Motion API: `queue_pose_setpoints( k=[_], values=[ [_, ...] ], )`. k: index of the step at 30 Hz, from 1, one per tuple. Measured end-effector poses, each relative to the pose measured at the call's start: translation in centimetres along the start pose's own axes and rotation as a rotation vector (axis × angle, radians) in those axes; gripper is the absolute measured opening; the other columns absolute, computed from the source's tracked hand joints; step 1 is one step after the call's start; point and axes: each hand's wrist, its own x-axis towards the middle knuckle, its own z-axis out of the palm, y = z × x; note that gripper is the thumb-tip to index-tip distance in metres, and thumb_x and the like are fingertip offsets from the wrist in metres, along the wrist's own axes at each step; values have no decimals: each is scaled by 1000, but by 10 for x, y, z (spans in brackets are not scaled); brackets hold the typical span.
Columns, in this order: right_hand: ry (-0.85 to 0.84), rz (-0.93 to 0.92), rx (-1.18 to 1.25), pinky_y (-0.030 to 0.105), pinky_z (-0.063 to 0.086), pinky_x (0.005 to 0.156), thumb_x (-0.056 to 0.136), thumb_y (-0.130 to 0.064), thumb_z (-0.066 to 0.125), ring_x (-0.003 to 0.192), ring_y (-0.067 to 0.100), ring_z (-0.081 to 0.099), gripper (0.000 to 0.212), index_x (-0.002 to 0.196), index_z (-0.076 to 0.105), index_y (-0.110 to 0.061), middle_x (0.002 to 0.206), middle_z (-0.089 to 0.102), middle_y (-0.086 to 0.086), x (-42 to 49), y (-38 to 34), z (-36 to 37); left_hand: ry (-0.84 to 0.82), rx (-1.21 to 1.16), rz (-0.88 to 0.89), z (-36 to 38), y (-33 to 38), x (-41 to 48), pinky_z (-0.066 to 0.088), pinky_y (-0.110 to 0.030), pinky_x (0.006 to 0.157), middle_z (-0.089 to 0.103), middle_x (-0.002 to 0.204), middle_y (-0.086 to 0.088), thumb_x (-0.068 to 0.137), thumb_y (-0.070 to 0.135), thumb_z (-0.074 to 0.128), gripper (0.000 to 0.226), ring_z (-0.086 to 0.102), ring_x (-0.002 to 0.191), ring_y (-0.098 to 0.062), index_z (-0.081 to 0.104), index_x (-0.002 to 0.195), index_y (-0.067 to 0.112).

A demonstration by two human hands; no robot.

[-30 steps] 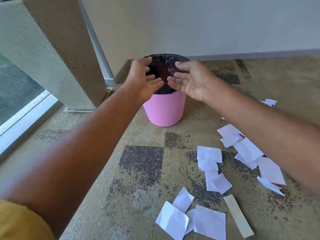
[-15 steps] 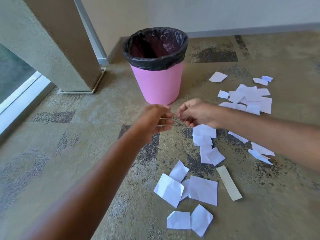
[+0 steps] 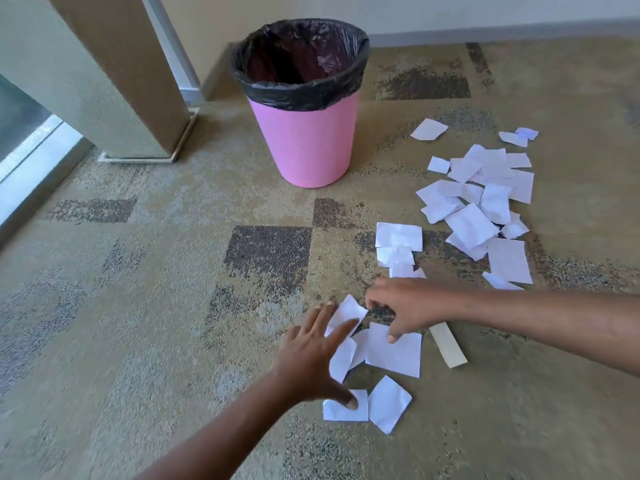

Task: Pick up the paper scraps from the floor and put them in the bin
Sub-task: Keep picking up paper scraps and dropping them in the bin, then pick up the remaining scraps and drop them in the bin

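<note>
A pink bin [image 3: 304, 140] with a black liner stands upright on the carpet, its mouth open. Several white paper scraps [image 3: 394, 351] lie in a near cluster, and my two hands rest on them. My left hand [image 3: 311, 355] is spread flat, fingers apart, its thumb pressing a small scrap [image 3: 341, 412] and its fingers lying over another. My right hand [image 3: 405, 306] reaches in from the right, fingers bent down, one fingertip on the largest near scrap. Neither hand has lifted anything. A bigger pile of scraps [image 3: 478, 202] lies to the right of the bin.
A beige pillar [image 3: 114, 74] stands left of the bin, with a glass window [image 3: 20, 140] beyond it. A cream paper strip [image 3: 448, 344] lies beside my right hand. The wall and grey skirting [image 3: 502, 26] run along the back. Patterned carpet covers the floor.
Both hands came away from over the bin, drew back, then dropped to the near scraps on the floor and spread. My view has tilted down toward the carpet.
</note>
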Motion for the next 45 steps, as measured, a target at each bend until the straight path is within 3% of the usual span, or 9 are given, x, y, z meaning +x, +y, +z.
queue_pose_setpoints(
  k=[3,6,11,17,26,30,38,41,45],
  values=[
    [36,-23,-104,37,36,66,79,-49,89,99,14,42,70,129,49,-24,125,44,-4,-2,-2,12,40,85,19,13,2,-4,15,-57,128,-23,176,-4,57,79,85,141,-17,163,-27,-5,162,49],
    [102,-70,-183,39,45,69,73,-59,89,105,15,40,75,123,45,-26,120,39,-5,-6,-2,26,54,131,22,21,6,-7,16,-54,128,-18,176,-7,64,72,86,133,-12,164,-29,3,163,40],
    [187,-104,-295,43,54,72,68,-61,89,104,15,37,81,123,46,-21,119,39,-3,-11,-6,41,148,98,74,27,3,-10,35,-44,119,16,168,-1,61,64,89,107,19,156,-28,34,149,35],
    [189,-126,-283,42,50,68,69,-52,92,103,17,42,74,117,47,-19,119,41,-1,-5,-10,47,218,14,123,35,-2,-10,44,-37,108,37,145,9,62,57,87,98,37,135,-18,40,145,34],
    [132,-82,16,37,30,59,80,-25,88,79,18,44,48,97,43,-22,92,45,-9,3,-7,48,252,-72,95,35,-5,-2,46,-34,95,57,127,11,78,30,81,63,48,119,-18,49,132,33],
    [63,-30,212,30,28,56,80,-23,90,64,7,39,42,106,57,-19,78,45,-10,2,-1,35,275,-107,56,27,-6,1,48,-33,90,64,123,9,88,23,76,55,51,117,-17,48,135,31],
    [-203,-97,236,25,35,56,78,-27,94,67,3,50,43,114,70,-22,79,55,-12,-9,-8,18,92,-20,-12,17,-2,20,50,-39,98,65,130,2,91,30,79,111,49,125,-25,0,169,23],
    [-212,-122,123,24,37,59,76,-32,94,74,2,51,53,120,65,-27,85,55,-13,-19,-21,33,64,1,-21,13,-1,26,52,-40,97,68,126,2,87,31,83,105,52,125,-25,13,164,25],
    [-83,-202,-194,45,50,75,68,-44,94,100,32,60,72,121,48,-24,118,57,2,-26,-34,69,71,-27,-32,11,2,28,50,-38,87,69,123,4,83,31,86,77,55,119,-22,36,141,28]
  ],
)
